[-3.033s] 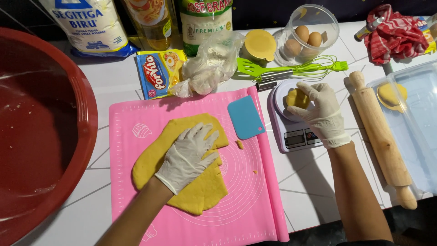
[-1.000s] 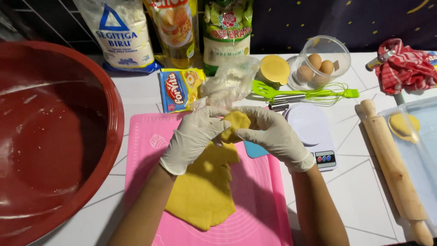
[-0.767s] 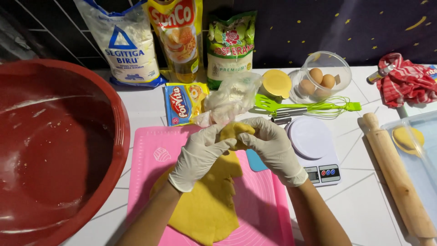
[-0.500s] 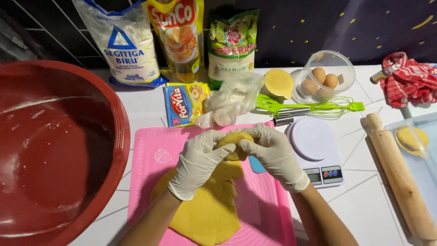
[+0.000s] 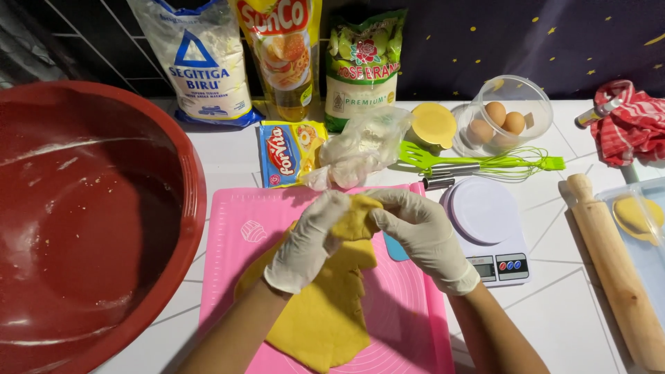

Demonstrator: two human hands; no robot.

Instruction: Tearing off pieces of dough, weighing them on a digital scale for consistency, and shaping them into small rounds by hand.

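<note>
Yellow dough (image 5: pixel 325 305) lies flattened on the pink mat (image 5: pixel 235 235), untrimmed. Left hand (image 5: pixel 305 242) and right hand (image 5: pixel 419 232), both gloved, pinch a small piece at its upper edge; shaping appears unfinished.

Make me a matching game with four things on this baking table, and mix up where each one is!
Things:
1. eggs
2. rolling pin
3. yellow dough
4. red bowl

Places:
A. on the pink mat, with both gloved hands at its top end
B. far left of the table
C. inside a clear round container
D. lying on the right, beside the kitchen scale

Pairs: 1-C, 2-D, 3-A, 4-B
</note>
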